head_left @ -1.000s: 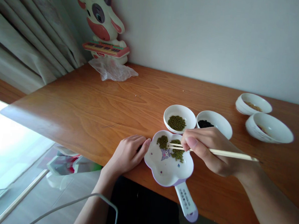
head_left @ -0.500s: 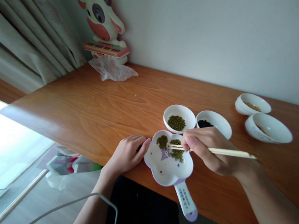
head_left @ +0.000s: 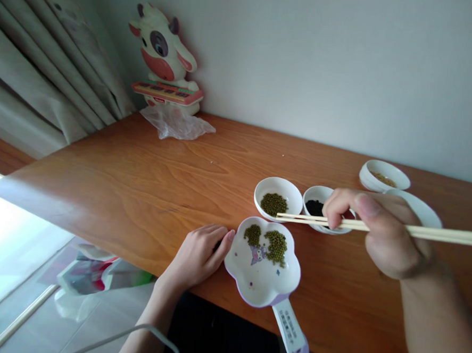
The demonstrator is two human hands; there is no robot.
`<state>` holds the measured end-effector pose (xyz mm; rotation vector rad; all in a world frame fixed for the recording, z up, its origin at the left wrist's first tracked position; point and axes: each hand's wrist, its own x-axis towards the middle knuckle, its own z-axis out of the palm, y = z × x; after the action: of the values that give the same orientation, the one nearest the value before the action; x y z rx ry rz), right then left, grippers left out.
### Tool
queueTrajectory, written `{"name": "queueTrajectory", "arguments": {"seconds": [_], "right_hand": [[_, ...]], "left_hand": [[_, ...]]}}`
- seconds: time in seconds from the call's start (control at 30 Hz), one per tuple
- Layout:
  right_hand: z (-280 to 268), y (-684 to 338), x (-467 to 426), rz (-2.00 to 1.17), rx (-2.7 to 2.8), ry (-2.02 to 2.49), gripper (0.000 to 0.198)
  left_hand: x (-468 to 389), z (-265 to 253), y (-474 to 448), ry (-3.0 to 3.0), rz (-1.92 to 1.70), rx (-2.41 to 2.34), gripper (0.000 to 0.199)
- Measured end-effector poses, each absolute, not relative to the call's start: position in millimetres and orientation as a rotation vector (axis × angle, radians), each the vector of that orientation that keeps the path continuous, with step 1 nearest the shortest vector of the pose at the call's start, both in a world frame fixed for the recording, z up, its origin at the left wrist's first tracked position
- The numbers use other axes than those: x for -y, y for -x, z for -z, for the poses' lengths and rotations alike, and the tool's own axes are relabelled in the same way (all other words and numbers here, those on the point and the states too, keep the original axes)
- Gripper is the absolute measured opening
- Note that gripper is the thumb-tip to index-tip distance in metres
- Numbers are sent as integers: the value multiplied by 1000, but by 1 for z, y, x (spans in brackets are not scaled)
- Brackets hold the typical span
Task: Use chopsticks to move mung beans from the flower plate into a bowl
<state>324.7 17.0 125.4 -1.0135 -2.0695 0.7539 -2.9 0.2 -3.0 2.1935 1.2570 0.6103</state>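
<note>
My right hand [head_left: 380, 228] is closed around a pair of wooden chopsticks [head_left: 361, 225]. Their tips lie over the near rim of a white bowl [head_left: 294, 201] of green mung beans [head_left: 274, 204]; whether a bean is between them is too small to see. At the table edge, my left hand [head_left: 201, 251] has curled fingers, with the thumb against the left rim of a white, purple-edged flower-shaped dish [head_left: 263, 287] with a handle. Two groups of mung beans [head_left: 275, 246] lie in the dish's upper lobes. Partly behind my right hand is a white bowl [head_left: 331, 192] of black beans [head_left: 314, 207].
Farther right are a bowl [head_left: 366, 176] with yellowish contents and another white bowl [head_left: 422, 206], partly hidden by my hand. A cow-shaped toy keyboard [head_left: 166, 66] and a clear plastic bag [head_left: 179, 125] are at the back left. A grey cable [head_left: 146, 328] crosses my left forearm.
My right hand has moved right and lifted the chopsticks from the dish to the mung bean bowl's rim. My left hand stays by the dish. The view has tilted slightly upward.
</note>
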Motion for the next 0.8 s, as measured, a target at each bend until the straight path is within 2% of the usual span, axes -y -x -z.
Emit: {"name": "queueTrajectory", "arguments": {"seconds": [0.23, 0.4, 0.53, 0.7, 0.8], "right_hand": [[-158, -308, -42, -637, 2007, 1288, 56], [-160, -298, -47, -608, 2066, 1380, 57], [-155, -302, -43, -683, 2106, 1357, 58], [-154, -289, -30, -942, 2200, 1159, 57], [-148, -277, -25, -881, 2354, 1187, 57]], "left_hand": [[0, 4, 3, -2193, -602, -1246, 40], [0, 5, 4, -2192, -605, -1270, 40], [1, 6, 4, -2192, -608, -1270, 39], [1, 7, 4, -2154, -583, -1299, 39], [1, 6, 3, -2144, -572, -1311, 39]]}}
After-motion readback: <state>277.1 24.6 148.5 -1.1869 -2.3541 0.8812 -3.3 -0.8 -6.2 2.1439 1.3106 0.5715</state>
